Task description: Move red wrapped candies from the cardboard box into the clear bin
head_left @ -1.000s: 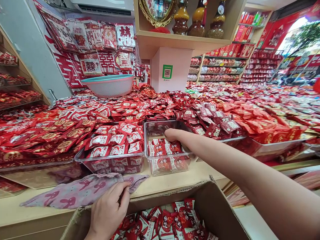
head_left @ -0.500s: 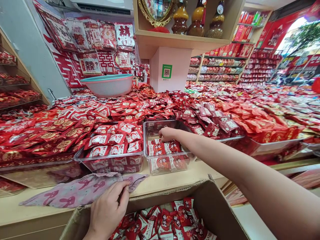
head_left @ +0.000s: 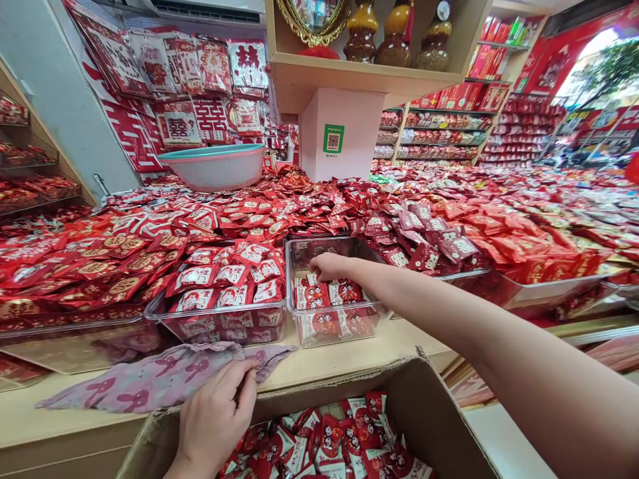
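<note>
A clear plastic bin (head_left: 335, 324) holds a few red and white candy packets (head_left: 312, 297) near its front. Inside it, above those packets, is my right hand (head_left: 329, 266), its fingers curled downward; what they hold, if anything, is hidden. My left hand (head_left: 222, 409) rests at the edge of an open cardboard box (head_left: 417, 392), beside a pink patterned cloth (head_left: 144, 382). Its fingers are bent together, and whether they grip something cannot be made out. Many similar red and white packets (head_left: 332, 439) lie loose inside the box.
A filled bin of white-and-red packets (head_left: 232, 286) stands just left of the bin. Heaps of red packets (head_left: 499, 233) spread behind and to both sides. A pale blue basket (head_left: 214, 166) sits at the back left, and a wooden shelf (head_left: 364, 73) overhangs the heaps.
My right hand has shifted slightly left within the clear bin. My left hand has barely moved.
</note>
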{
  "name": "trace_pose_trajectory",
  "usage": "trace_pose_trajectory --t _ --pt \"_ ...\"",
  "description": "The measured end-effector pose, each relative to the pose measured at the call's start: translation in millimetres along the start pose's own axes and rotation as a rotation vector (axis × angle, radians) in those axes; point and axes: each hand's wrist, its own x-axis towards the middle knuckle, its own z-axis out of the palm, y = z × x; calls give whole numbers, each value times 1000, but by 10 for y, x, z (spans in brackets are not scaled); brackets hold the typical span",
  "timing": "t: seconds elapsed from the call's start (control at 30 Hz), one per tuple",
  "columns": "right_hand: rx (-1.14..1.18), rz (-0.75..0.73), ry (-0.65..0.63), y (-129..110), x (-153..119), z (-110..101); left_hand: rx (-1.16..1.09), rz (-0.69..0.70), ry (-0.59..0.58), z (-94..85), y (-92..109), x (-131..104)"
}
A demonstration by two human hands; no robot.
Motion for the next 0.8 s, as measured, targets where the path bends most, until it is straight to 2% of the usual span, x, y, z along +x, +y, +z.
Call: trace_pose_trajectory --t 0.3,0.53,0.8 --pt "117 17 95 13 46 20 -16 -11 -2 12 -20 -15" --pt "371 34 248 -114 123 -15 -30 -17 1 14 -8 -8" --pt "234 -22 236 -194 121 41 -36 -14 13 19 -2 -19"
